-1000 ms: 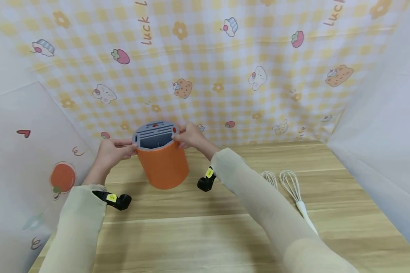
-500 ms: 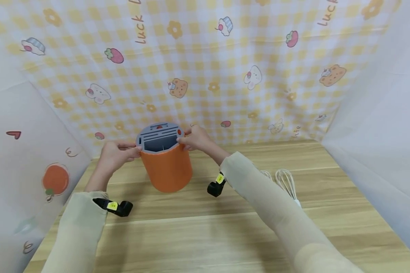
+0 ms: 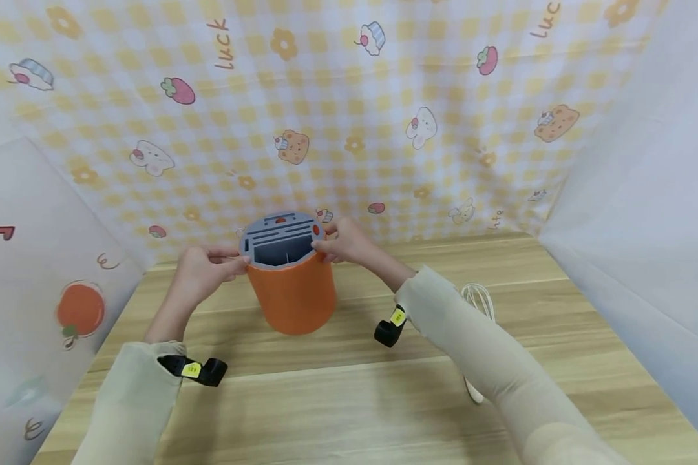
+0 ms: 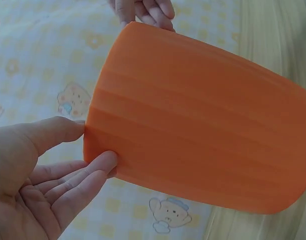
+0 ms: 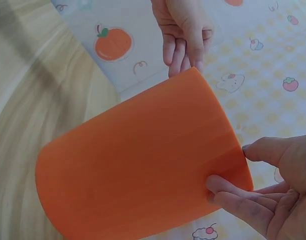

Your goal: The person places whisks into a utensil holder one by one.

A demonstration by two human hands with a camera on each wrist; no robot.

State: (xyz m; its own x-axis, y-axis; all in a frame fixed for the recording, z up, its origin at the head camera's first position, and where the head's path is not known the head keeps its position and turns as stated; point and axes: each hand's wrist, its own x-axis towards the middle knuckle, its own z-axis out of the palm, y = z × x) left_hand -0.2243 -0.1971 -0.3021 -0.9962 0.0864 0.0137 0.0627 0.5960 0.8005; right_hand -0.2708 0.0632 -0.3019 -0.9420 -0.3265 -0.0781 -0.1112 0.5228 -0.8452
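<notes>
An orange round knife block (image 3: 296,300) with a grey slotted top (image 3: 282,236) is held between both hands near the back of the wooden table. My left hand (image 3: 203,274) pinches the left side of its rim, thumb on the top edge and fingertips against the outer wall. On the opposite side, my right hand (image 3: 349,242) grips the rim the same way. In the left wrist view the orange wall of the block (image 4: 203,120) fills the middle, with the left hand (image 4: 53,175) at its edge. The right wrist view has the right hand (image 5: 268,195) pinching the rim.
A white whisk (image 3: 478,300) lies to the right, partly hidden behind my right sleeve (image 3: 477,342). Below that sleeve a white handle end (image 3: 473,391) shows. A yellow checked curtain (image 3: 337,129) rises behind the wooden table (image 3: 326,407), with white sheets at both sides.
Both hands have moved the knife block to the right and slightly nearer, keeping the same grip. The head view has shifted, and my right arm now covers more of the whisks.
</notes>
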